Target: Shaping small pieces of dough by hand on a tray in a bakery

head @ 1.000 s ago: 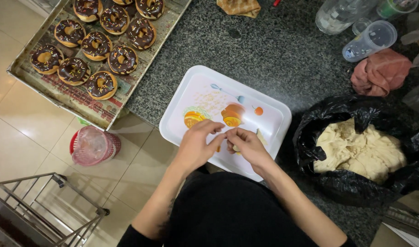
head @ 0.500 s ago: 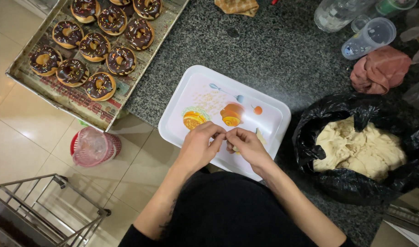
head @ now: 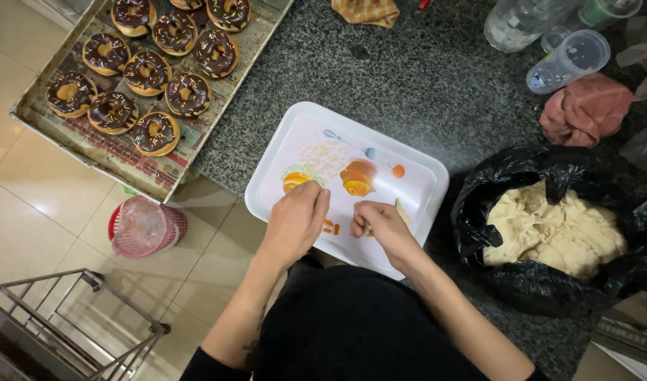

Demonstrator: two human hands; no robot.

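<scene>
Pale in colour and soft by the look of it: pinched a small scrap of raw dough (head: 400, 209) in the curled fingers of the right hand (head: 380, 224), low over the near edge of the white rectangular plastic tray (head: 268, 169). Had pressed both hands together there half a second before; since then drew the left hand (head: 295, 219) a little apart and rested it knuckles-up on the tray, fingers loosely bent, with no telling whether anything lay under them. Judged from that parting: scrap probably pulled free or shaped, and passed wholly to the right hand. Noted the tray's printed pictures, orange rounds and a thin blue spoon shape. To the right, on the speckled grey stone bench (head: 408, 85), saw a crumpled black plastic bag (head: 493, 183) open around a large mass of the same dough (head: 549, 226). To the upper left, saw a metal baking tray (head: 34, 116) lined with red-printed paper under chocolate-glazed doughnuts (head: 154, 70). Beyond the bag, saw a reddish cloth (head: 584, 106) and a clear plastic cup (head: 567, 60) on its side.
</scene>
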